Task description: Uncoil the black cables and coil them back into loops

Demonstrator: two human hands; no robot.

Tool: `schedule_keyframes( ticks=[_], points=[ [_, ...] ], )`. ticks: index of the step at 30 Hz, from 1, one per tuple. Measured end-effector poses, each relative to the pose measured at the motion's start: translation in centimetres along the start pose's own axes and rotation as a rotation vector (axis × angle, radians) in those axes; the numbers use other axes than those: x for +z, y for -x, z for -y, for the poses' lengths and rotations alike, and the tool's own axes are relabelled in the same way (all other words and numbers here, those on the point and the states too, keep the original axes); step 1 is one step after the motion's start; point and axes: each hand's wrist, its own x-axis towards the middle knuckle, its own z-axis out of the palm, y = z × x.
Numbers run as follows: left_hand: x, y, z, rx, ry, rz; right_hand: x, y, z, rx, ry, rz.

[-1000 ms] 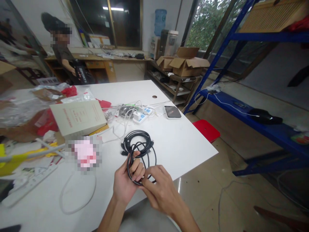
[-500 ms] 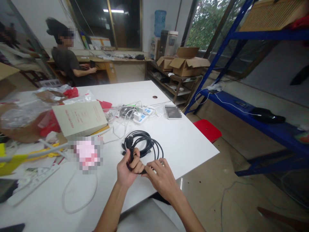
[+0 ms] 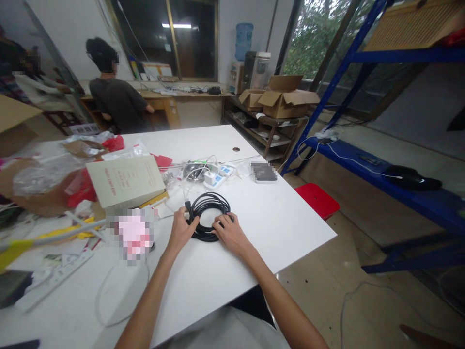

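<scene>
A black cable (image 3: 209, 197) lies coiled in a round loop on the white table (image 3: 276, 218). My left hand (image 3: 181, 228) grips the coil's left side, thumb on top, near a black connector (image 3: 188, 205). On the right side of the coil, my right hand (image 3: 229, 232) has its fingers wrapped over the strands. The middle of the loop shows the tabletop between both hands.
White power strips (image 3: 214, 179) with cables sit beyond the coil. A box (image 3: 125, 183), plastic bags and a long white power strip (image 3: 58, 276) cover the left side. A red stool (image 3: 317, 198) stands off the right edge. A person (image 3: 118, 102) sits behind.
The bunched cable is now a neater round coil farther forward on the table. My hands have moved apart to its two sides. The seated person has turned away.
</scene>
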Motion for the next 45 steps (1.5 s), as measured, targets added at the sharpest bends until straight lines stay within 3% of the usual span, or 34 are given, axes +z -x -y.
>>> schedule_keyframes(
  ticks=[6, 13, 25, 33, 35, 37, 40, 45],
  points=[
    [1.2, 0.6, 2.2, 0.097, -0.065, -0.013, 1.1, 0.4, 0.0, 0.042, -0.129, 0.012],
    [1.7, 1.8, 3.2, 0.231, 0.053, 0.033, 1.1, 0.6, -0.5, 0.01, -0.186, -0.03],
    [1.7, 1.3, 5.1, 0.302, -0.14, 0.018, 1.9, 0.6, -1.1, 0.044, -0.139, -0.035],
    [1.8, 1.1, 5.3, 0.308, -0.153, 0.064, 1.6, 0.5, 0.5, -0.05, -0.19, -0.068],
    [1.9, 1.2, 5.4, 0.298, -0.14, 0.056, 1.5, 0.3, 0.6, 0.052, -0.233, -0.172],
    [2.1, 1.4, 5.4, 0.284, -0.124, 0.043, 1.6, 0.1, 0.3, 0.268, -0.264, -0.293],
    [2.6, 1.8, 5.4, 0.26, -0.096, 0.029, 2.4, 0.3, -0.6, 0.496, -0.359, -0.296],
    [3.3, 2.4, 5.4, 0.209, -0.04, 0.038, 3.2, 0.8, -1.4, 0.463, -0.447, -0.198]
  ],
)
